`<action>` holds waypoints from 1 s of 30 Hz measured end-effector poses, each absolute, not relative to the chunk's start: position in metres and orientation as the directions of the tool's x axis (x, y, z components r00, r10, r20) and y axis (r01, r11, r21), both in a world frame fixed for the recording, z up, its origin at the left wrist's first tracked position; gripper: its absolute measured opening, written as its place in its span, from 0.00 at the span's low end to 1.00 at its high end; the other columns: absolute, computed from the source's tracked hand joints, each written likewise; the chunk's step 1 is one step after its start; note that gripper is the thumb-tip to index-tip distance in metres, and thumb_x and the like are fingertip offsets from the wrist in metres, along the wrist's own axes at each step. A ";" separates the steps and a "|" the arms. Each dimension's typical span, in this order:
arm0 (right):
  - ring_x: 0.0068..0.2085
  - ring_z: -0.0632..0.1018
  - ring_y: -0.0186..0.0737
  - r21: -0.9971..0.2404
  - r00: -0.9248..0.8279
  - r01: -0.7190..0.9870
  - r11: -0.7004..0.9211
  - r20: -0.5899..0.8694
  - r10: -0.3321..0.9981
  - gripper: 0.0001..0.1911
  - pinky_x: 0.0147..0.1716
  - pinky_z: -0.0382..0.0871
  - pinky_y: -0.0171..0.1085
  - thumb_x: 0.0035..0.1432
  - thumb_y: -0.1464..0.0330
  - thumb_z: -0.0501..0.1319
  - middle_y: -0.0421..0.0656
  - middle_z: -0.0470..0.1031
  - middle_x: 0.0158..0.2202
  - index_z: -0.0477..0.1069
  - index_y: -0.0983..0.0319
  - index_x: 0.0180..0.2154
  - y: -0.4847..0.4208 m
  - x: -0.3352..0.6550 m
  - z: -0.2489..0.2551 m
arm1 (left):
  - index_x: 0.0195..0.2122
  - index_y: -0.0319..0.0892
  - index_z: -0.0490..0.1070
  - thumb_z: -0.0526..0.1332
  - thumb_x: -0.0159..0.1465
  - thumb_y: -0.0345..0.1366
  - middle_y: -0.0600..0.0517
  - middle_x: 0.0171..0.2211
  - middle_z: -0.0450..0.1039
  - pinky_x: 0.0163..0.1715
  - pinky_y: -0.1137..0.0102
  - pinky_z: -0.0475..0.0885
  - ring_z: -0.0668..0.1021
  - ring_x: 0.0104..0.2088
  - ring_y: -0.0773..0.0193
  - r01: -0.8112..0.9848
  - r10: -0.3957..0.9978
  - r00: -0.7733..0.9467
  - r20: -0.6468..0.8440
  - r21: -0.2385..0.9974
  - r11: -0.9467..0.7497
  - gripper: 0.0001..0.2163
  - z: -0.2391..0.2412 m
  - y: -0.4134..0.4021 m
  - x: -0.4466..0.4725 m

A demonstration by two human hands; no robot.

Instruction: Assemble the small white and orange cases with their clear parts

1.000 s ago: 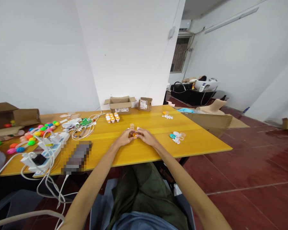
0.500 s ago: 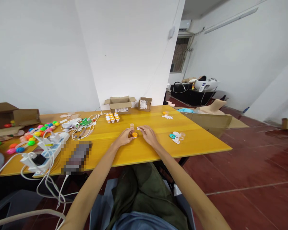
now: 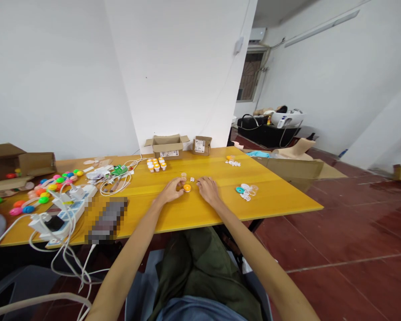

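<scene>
My left hand point(image 3: 171, 190) rests on the table with its thumb and fingers apart in a C shape. Just right of its thumb is a round orange cap-like piece point(image 3: 187, 188) with a white edge. Beyond those fingers stands a small clear cup-like piece point(image 3: 183, 175), partly hidden. A small white wheel-shaped part point(image 3: 192, 179) lies between the hands, apart from both. My right hand point(image 3: 207, 188) is right of it, palm down, fingers curled and close together at the tabletop. Whatever is under its fingertips is too small to name.
Several orange-and-white capped containers point(image 3: 156, 164) stand beyond the left hand, before an open carton point(image 3: 169, 146). Teal, white and clear parts point(image 3: 245, 191) lie to the right. A power strip point(image 3: 70, 214), phone point(image 3: 108, 219) and loose cables occupy the left side.
My right hand has moved slightly right and let go of the white wheel-shaped part, which now lies on the table. My left hand has shifted a little away from the orange piece.
</scene>
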State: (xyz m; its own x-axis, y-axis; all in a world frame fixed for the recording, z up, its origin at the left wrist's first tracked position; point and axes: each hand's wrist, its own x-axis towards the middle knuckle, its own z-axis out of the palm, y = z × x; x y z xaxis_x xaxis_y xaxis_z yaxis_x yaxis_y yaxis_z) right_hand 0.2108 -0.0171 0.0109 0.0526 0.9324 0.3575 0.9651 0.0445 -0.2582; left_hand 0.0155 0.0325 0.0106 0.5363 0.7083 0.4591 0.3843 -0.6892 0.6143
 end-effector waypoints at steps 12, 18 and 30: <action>0.50 0.77 0.43 -0.234 -0.073 0.957 0.171 0.376 0.924 0.17 0.50 0.67 0.38 0.67 0.75 0.51 0.48 0.79 0.47 0.77 0.57 0.46 -0.016 0.212 0.010 | 0.51 0.47 0.74 0.57 0.61 0.25 0.46 0.48 0.75 0.55 0.57 0.70 0.75 0.51 0.53 0.636 0.766 0.347 0.542 0.464 -0.616 0.19 0.005 0.044 0.009; 0.51 0.77 0.44 -0.233 -0.074 0.958 0.169 0.370 0.926 0.17 0.51 0.67 0.38 0.67 0.75 0.52 0.49 0.80 0.48 0.78 0.58 0.47 -0.014 0.210 0.008 | 0.57 0.50 0.72 0.54 0.66 0.28 0.46 0.56 0.74 0.56 0.55 0.68 0.71 0.57 0.51 0.656 0.733 0.534 0.421 0.342 -0.673 0.21 -0.004 0.045 0.009; 0.49 0.78 0.47 -0.242 -0.069 0.953 0.185 0.420 0.905 0.16 0.51 0.68 0.40 0.68 0.73 0.52 0.50 0.80 0.45 0.78 0.57 0.46 -0.014 0.210 0.005 | 0.34 0.45 0.77 0.58 0.66 0.30 0.47 0.35 0.75 0.49 0.60 0.70 0.76 0.42 0.54 0.586 0.753 0.454 0.476 0.477 -0.655 0.08 0.000 0.049 0.008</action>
State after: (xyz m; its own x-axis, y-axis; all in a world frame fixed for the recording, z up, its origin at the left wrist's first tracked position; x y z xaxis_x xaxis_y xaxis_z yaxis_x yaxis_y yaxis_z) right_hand 0.2102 -0.0143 0.0046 -0.0689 0.9049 0.4200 0.9525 0.1848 -0.2420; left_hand 0.0084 0.0488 -0.0001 0.4542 0.7532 0.4759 0.5859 -0.6549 0.4773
